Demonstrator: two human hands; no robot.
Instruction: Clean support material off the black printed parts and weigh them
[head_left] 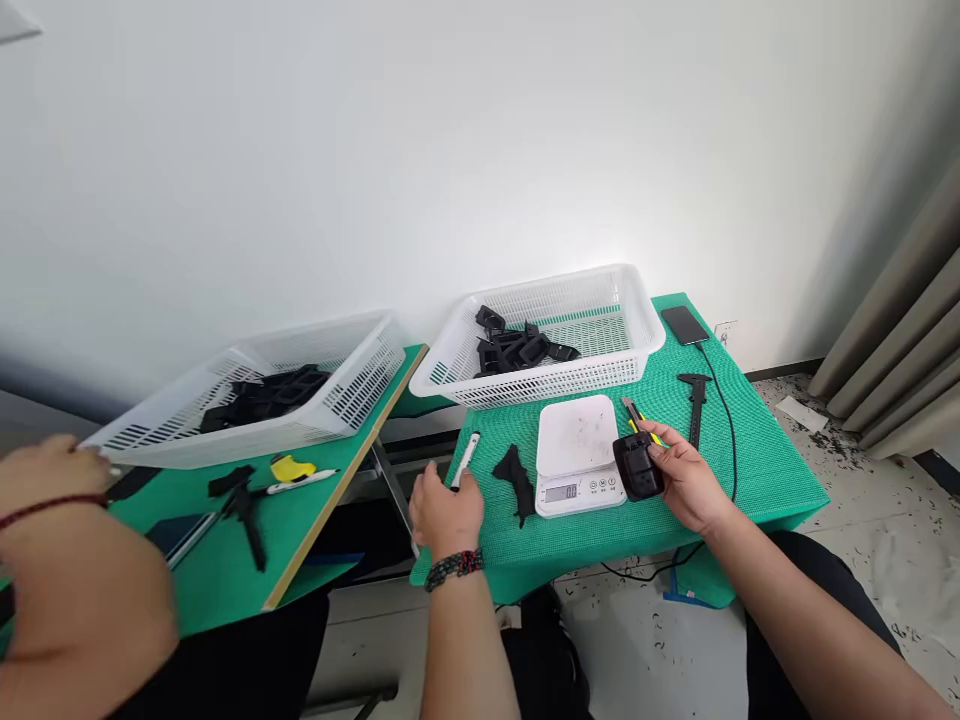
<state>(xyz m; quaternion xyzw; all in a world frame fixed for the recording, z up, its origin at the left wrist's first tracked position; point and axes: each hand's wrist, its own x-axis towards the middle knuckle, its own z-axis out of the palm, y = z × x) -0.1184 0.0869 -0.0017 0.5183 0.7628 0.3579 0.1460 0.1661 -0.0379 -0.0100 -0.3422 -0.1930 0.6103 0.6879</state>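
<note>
My right hand (686, 485) pinches a small black plastic part (637, 467), rounded and frame-like, above the right edge of the scale. My left hand (448, 508) is at the table's left side, its fingers curled round the lower end of a white pen (466, 455). Between my hands stands a white digital scale (576, 455) with a bare platform, its display seeming to read 0.0. A crumpled black cloth-like piece (516, 483) lies left of the scale. A yellow and black utility knife (634, 412) is partly hidden behind the black part.
A white basket (540, 385) holding several black plastic parts (517, 345) stands behind the scale. To the right lie a black caliper (696, 405) and a phone (684, 325) with a cable. At left, a co-worker's arm (82, 570) reaches over another table with a second basket (345, 405).
</note>
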